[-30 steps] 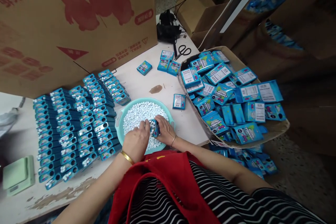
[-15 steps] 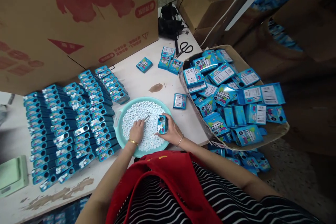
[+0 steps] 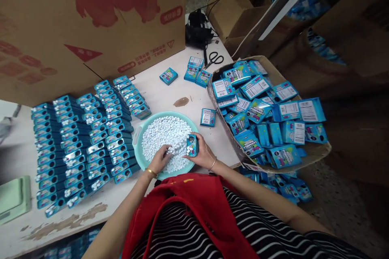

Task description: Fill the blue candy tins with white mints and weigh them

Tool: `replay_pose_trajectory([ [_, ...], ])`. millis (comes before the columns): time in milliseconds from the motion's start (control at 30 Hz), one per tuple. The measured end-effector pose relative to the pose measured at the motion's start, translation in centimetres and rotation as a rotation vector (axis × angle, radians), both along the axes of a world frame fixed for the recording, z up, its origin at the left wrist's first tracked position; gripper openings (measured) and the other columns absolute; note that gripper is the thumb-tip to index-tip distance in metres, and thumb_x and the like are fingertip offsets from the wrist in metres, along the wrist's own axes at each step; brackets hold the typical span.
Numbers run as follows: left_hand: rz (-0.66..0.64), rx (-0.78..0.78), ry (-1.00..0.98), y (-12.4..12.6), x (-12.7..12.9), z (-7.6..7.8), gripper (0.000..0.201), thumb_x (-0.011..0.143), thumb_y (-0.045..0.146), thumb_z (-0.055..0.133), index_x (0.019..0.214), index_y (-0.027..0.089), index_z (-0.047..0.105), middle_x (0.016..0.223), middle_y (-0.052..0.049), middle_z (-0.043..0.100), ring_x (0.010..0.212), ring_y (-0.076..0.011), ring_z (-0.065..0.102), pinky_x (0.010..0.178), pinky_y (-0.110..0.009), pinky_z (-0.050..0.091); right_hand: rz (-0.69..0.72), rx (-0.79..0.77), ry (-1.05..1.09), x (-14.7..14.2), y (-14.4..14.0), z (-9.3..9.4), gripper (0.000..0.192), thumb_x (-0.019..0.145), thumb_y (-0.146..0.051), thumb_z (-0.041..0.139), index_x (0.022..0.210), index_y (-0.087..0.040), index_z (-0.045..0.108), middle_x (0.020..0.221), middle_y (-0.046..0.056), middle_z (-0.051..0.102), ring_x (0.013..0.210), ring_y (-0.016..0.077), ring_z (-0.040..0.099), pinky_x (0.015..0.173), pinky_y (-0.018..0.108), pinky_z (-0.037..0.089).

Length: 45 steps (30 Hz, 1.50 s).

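A teal basin (image 3: 165,114) full of small white candies (image 3: 165,133) sits on the table in front of me. My left hand (image 3: 159,161) rests on the candies at the basin's near side, its fingers closed on a small silvery tool (image 3: 173,150). My right hand (image 3: 204,156) holds a small open blue box (image 3: 192,145) upright over the basin's right edge, close to the tip of the tool. White candies show inside the box.
Rows of filled blue boxes (image 3: 88,137) lie left of the basin. A cardboard tray (image 3: 319,151) heaped with flat blue boxes overhangs the table's right edge. A loose box (image 3: 207,116), scissors (image 3: 214,58), a green scale (image 3: 12,198) and a large carton (image 3: 75,20) surround the work area.
My hands have drawn apart; the right hand has carried the box to the basin's right edge, and the left hand has moved to the near side of the candies.
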<state>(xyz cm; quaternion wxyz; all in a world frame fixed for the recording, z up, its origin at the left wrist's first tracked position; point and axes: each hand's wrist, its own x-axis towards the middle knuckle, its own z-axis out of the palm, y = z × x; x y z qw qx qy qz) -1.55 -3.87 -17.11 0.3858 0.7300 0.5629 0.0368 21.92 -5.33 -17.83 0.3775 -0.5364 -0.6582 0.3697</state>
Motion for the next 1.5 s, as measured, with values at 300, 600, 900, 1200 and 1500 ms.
replay_pose_trajectory([
  [300,-0.108,0.090,-0.010,1.3,-0.5,9.7,0.027,0.090,0.030,0.043,0.112,0.018,0.052,0.100,-0.007,0.060,0.091,-0.0169,0.056,0.085,-0.032,0.047,0.029,0.156,-0.129,-2.0,1.0,-1.1,0.086,0.067,-0.035,0.076,0.135,-0.014,0.028,0.130,0.020,0.048,0.125,0.0338,0.047,0.103,0.053,0.043],
  [600,-0.293,0.086,0.684,1.7,6.2,14.8,0.045,0.087,0.008,0.036,0.132,0.010,0.039,0.116,-0.017,0.057,0.087,-0.0225,0.065,0.071,-0.034,0.051,0.130,0.235,-0.096,-3.9,1.1,-1.9,0.080,0.070,-0.025,0.069,0.136,-0.014,0.027,0.133,0.021,0.045,0.132,0.0327,0.037,0.109,0.053,0.036],
  [900,-0.154,0.184,0.563,2.1,5.1,15.6,0.021,0.090,0.027,0.045,0.103,0.014,0.055,0.086,-0.007,0.063,0.074,-0.0201,0.062,0.063,-0.029,0.044,-0.026,-0.051,0.057,-4.3,1.5,-1.2,0.093,0.060,-0.035,0.081,0.133,-0.017,0.026,0.128,0.018,0.047,0.121,0.0321,0.049,0.101,0.050,0.044],
  [1200,0.137,0.189,0.302,1.8,6.0,7.8,0.018,0.080,0.036,0.055,0.080,0.019,0.050,0.070,-0.001,0.057,0.065,-0.0161,0.056,0.059,-0.025,0.037,-0.081,-0.070,0.082,-6.4,2.0,-0.4,0.073,0.068,-0.016,0.063,0.133,-0.018,0.029,0.121,0.016,0.053,0.116,0.0296,0.052,0.099,0.049,0.045],
  [1500,0.028,0.474,0.266,11.6,-3.8,11.0,0.031,0.083,0.034,0.051,0.109,0.017,0.051,0.098,-0.008,0.060,0.088,-0.0200,0.059,0.081,-0.033,0.048,-0.060,0.112,0.109,-4.7,12.6,0.7,0.063,0.084,-0.043,0.060,0.137,-0.018,0.036,0.131,0.015,0.049,0.127,0.0269,0.044,0.108,0.045,0.037],
])
